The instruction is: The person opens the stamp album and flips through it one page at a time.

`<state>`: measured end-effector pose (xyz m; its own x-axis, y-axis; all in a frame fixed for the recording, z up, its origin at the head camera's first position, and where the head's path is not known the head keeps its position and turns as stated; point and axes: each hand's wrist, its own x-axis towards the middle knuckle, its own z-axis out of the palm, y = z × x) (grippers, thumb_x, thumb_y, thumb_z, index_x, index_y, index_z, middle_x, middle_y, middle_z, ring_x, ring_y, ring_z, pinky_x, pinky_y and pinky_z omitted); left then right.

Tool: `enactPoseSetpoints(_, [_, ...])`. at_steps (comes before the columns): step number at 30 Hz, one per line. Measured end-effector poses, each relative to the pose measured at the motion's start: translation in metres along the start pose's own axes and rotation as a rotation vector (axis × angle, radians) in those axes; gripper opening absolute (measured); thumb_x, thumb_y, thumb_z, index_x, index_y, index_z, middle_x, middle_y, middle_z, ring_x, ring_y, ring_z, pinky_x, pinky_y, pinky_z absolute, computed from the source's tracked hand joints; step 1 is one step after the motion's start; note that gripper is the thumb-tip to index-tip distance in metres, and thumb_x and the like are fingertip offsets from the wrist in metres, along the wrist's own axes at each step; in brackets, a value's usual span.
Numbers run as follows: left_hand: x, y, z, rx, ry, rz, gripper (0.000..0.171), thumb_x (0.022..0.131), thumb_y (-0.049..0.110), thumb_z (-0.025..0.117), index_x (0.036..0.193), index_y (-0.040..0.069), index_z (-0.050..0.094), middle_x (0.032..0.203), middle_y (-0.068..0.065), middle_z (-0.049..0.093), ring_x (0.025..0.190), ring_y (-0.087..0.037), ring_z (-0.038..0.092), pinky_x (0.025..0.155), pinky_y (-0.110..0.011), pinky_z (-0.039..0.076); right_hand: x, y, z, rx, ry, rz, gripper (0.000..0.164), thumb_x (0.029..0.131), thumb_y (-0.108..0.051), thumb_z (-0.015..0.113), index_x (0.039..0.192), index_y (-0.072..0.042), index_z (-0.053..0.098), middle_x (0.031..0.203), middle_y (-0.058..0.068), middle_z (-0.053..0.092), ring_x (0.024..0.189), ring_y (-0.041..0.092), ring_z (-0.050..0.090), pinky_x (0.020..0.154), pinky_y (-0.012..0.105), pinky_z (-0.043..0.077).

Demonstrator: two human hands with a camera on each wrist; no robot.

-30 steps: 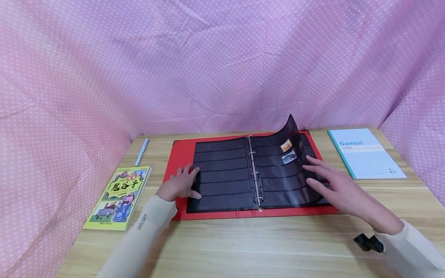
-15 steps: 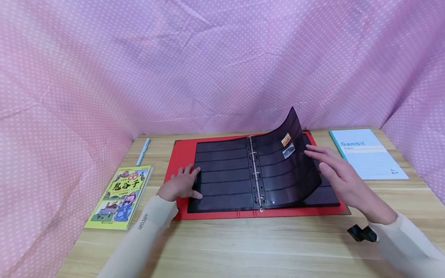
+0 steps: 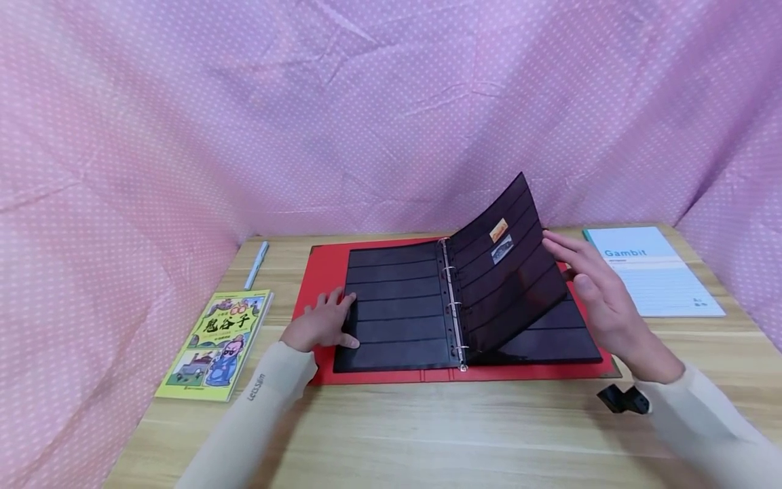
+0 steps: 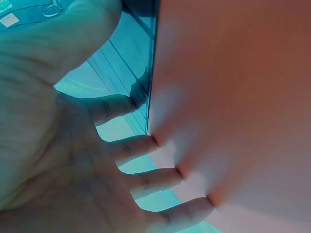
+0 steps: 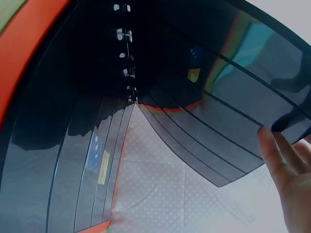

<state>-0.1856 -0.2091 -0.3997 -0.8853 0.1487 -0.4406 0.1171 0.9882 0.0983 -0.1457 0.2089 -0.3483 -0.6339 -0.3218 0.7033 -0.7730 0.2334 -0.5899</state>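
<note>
A red ring-binder stamp album [image 3: 324, 261] lies open on the table, with black pocket pages on metal rings [image 3: 453, 305]. Its left page [image 3: 397, 292] is flat. My left hand [image 3: 320, 322] rests spread at that page's outer edge, thumb on the page, fingertips pressing the red cover [image 4: 233, 121]. On the right, a black page [image 3: 513, 272] stands tilted up, bearing an orange stamp [image 3: 498, 231] and a grey-blue stamp [image 3: 502, 250]. The extended fingers of my right hand [image 3: 605, 299] touch its outer edge from the right. Beneath, another page [image 5: 73, 160] shows a blue stamp [image 5: 95, 150] and a yellowish one.
A yellow comic-style book [image 3: 214, 346] lies at the left, with a pale blue pen [image 3: 256, 265] behind it. At the right is a light blue notebook [image 3: 660, 272] marked "Gambit". Pink dotted cloth [image 3: 391, 122] hangs around the wooden table [image 3: 391, 428].
The right-hand page has risen and tilted further toward the rings, uncovering more of the page beneath. My right hand has moved up a little with it. My left hand stays in place.
</note>
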Motion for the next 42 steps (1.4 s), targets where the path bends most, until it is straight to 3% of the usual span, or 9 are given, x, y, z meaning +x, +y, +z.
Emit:
enactPoseSetpoints(6, [0.003,0.002,-0.003,-0.006,-0.016,-0.005,0.103,0.069,0.038,0.083,0.151,0.014,0.024,0.153,-0.018,0.014,0.135,-0.042,0.016,0.102,-0.064,0.024,0.008,-0.003,0.006,0.066,0.034,-0.049,0.047,0.103,-0.02,0.032,0.135,0.014,0.04,0.139,0.027,0.039,0.121,0.026,0.044,0.091,0.023,0.038])
enactPoseSetpoints(11, [0.005,0.003,-0.002,0.015,-0.018,-0.002,0.104,0.07,0.039,0.082,0.151,0.014,0.023,0.153,-0.018,0.013,0.136,-0.042,0.015,0.102,-0.063,0.025,0.014,-0.001,0.014,0.16,-0.014,-0.07,0.053,0.103,-0.025,0.035,0.139,0.013,0.032,0.142,0.024,0.037,0.127,0.028,0.041,0.095,0.024,0.039])
enactPoseSetpoints(17, [0.007,0.004,-0.002,0.019,-0.019,-0.001,0.104,0.069,0.039,0.082,0.151,0.015,0.023,0.153,-0.018,0.013,0.136,-0.041,0.016,0.102,-0.062,0.025,0.02,0.001,0.026,0.313,-0.062,-0.098,0.058,0.103,-0.028,0.036,0.141,0.015,0.026,0.143,0.028,0.032,0.126,0.032,0.043,0.089,0.027,0.046])
enactPoseSetpoints(29, [0.011,0.006,-0.003,0.013,-0.022,-0.008,0.105,0.068,0.038,0.083,0.151,0.016,0.023,0.153,-0.018,0.014,0.135,-0.042,0.016,0.102,-0.062,0.026,0.019,-0.005,0.042,0.253,-0.177,-0.024,0.065,0.101,-0.033,0.04,0.15,0.0,0.012,0.15,0.021,0.026,0.129,0.033,0.04,0.092,0.031,0.045])
enactPoseSetpoints(34, [0.01,0.005,-0.003,0.009,-0.012,0.005,0.105,0.068,0.039,0.083,0.151,0.015,0.024,0.153,-0.018,0.015,0.135,-0.042,0.017,0.102,-0.062,0.027,0.01,-0.001,0.054,0.221,-0.29,0.076,0.061,0.102,-0.024,0.04,0.152,-0.009,0.01,0.151,0.014,0.029,0.131,0.032,0.038,0.093,0.034,0.045])
enactPoseSetpoints(39, [0.005,-0.008,-0.005,-0.052,0.007,0.042,0.095,0.071,0.043,0.08,0.148,0.015,0.032,0.151,-0.016,0.021,0.133,-0.039,0.022,0.098,-0.061,0.033,-0.002,0.006,0.064,0.021,-0.445,0.257,0.052,0.102,-0.018,0.043,0.15,-0.022,0.026,0.15,-0.002,0.032,0.135,0.018,0.032,0.103,0.037,0.035])
enactPoseSetpoints(42, [0.0,-0.025,-0.013,-0.195,0.04,0.081,0.083,0.08,0.041,0.074,0.147,0.011,0.033,0.147,-0.016,0.03,0.132,-0.037,0.027,0.097,-0.058,0.036,-0.008,0.009,0.071,-0.089,-0.549,0.306,0.047,0.101,-0.03,0.045,0.147,-0.024,0.036,0.15,-0.009,0.029,0.135,0.013,0.028,0.106,0.041,0.032])
